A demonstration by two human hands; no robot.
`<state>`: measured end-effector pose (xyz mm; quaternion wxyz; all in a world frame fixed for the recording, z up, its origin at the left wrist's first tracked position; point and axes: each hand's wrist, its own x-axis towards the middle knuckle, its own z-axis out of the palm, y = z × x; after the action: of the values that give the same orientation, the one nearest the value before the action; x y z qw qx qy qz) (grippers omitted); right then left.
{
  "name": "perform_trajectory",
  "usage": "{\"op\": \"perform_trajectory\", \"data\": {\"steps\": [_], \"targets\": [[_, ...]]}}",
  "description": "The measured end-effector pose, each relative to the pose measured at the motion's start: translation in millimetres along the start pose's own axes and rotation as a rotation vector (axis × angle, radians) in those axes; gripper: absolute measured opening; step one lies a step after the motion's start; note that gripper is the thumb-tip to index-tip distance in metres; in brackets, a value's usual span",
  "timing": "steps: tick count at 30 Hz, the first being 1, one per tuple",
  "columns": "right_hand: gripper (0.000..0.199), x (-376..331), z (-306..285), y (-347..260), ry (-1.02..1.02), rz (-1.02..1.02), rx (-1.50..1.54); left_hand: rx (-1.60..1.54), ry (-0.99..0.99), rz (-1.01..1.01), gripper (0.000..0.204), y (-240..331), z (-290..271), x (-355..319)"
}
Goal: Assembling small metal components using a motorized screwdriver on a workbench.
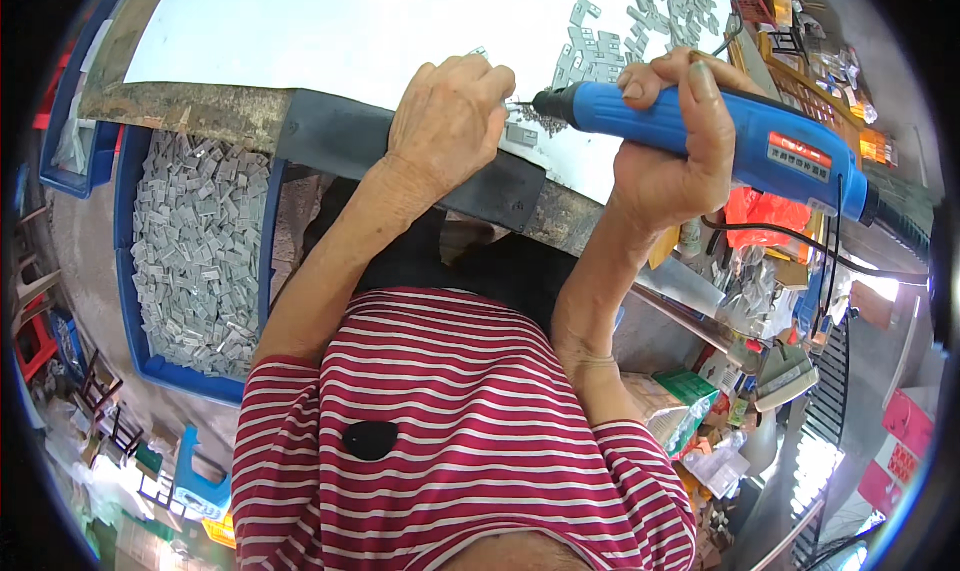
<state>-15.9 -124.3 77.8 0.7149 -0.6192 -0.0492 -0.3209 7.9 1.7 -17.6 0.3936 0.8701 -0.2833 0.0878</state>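
Power tool (pixel 700 131): blue body, black nose, orange-and-grey label, black cord. Desk (pixel 330 31): white top, dark worn edge. Metal parts (pixel 640 21): grey. Crate (pixel 135 271): blue, filled with grey pieces. Shirt (pixel 470 441): red with white horizontal stripes.

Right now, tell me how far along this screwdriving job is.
Done, seemingly: a heap of small grey metal brackets lies loose on the white tabletop. In hand: the left hand pinches a small piece at the table edge while the right hand holds the blue electric screwdriver, its tip against that piece. Left: a blue crate is full of similar grey pieces.
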Motion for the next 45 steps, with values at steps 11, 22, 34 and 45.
{"op": "perform_trajectory", "data": {"steps": [11, 22, 34, 45], "targets": [[0.021, 1, 8, 7, 0.070, -0.005, 0.030, 0.004, 0.004, 0.004, 0.012, 0, -1, 0], [0.020, 1, 7, 11, 0.070, -0.010, 0.080, 0.016, 0.002, 0.014, 0.012, -2, 1, -1], [0.020, 1, 6, 14, 0.065, -0.006, 0.073, 0.021, 0.005, 0.014, 0.011, -2, 1, -1], [0.019, 0, 9, 13, 0.058, 0.011, 0.018, 0.020, 0.008, 0.025, 0.010, -2, 1, -1]]}}
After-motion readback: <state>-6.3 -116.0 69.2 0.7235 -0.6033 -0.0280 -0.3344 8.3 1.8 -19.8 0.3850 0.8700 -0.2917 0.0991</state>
